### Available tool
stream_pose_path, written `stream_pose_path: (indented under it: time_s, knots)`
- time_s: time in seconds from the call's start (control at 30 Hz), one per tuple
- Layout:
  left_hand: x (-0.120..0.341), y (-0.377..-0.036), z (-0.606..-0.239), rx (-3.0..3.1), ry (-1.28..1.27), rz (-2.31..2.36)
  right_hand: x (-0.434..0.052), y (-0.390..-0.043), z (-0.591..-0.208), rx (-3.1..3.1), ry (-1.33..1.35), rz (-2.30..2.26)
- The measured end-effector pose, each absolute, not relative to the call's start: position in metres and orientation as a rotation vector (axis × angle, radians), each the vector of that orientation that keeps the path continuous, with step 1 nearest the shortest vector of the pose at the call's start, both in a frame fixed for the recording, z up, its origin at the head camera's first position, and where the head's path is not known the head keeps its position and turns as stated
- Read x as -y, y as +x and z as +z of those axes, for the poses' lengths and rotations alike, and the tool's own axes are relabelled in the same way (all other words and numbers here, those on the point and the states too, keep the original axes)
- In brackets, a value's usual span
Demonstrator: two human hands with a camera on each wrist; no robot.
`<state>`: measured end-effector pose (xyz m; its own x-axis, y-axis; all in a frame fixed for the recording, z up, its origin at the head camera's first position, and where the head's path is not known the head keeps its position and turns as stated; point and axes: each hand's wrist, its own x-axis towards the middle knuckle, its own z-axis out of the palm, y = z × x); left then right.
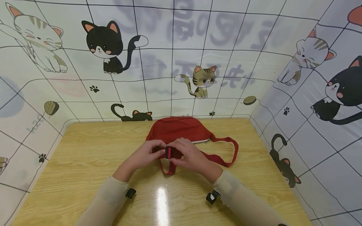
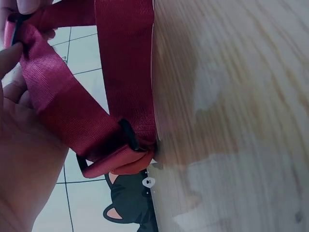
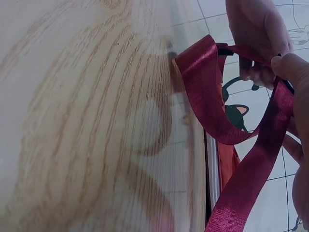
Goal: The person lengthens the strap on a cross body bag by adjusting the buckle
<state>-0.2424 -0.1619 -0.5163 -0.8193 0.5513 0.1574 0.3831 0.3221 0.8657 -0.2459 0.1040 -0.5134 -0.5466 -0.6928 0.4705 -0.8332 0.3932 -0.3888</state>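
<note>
At frame centre, the left hand (image 1: 147, 153) and right hand (image 1: 190, 154) met over a black buckle (image 1: 168, 153), each pinching it and the red strap (image 1: 226, 153). The red bag (image 1: 178, 128) lay just above the hands on the wooden table (image 1: 85, 157), its strap looping toward centre right.

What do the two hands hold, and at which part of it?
Both the left hand and the right hand pinch the red bag's strap at its black buckle, in front of the bag.
</note>
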Motion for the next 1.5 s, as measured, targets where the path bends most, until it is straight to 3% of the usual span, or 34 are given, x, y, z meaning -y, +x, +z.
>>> stream_pose_path:
  time_s: [0.23, 1.5]
  knots:
    - [0.173, -0.240, -0.518, -2.568, 0.781, 1.374, -0.107, -0.245, -0.512, 2.409, 1.332, 0.935]
    - [0.162, -0.242, -0.512, -2.557, 0.904, 1.325, -0.107, -0.245, -0.514, 2.469, 1.318, 0.895]
